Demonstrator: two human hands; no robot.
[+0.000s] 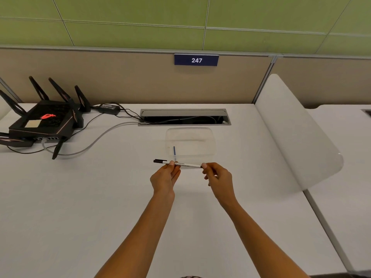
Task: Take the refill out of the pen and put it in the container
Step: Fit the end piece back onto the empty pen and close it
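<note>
Two bare forearms reach forward over a white desk [80, 197], holding a white pen [186, 165] level between them. The left hand [165, 178] pinches the barrel near its black cap, thumb and fingertips closed around it; the right hand [217, 177] grips the opposite end with its fingertips, the other fingers curled under. The pen sits just at the 6 o'clock edge of a clear container [190, 144], whose walls are faint against the desk and hard to trace. Inside the container, toward its 8 o'clock side, lies a thin blue refill [174, 151], its lower end lost behind the pen. Small print on the barrel is too blurred to read. At 10 o'clock from the hands stands a black router [42, 122] with raised antennas, cables trailing to a cable slot [184, 116] at 12 o'clock. A sign [196, 60] reading 247 hangs on the partition above.
</note>
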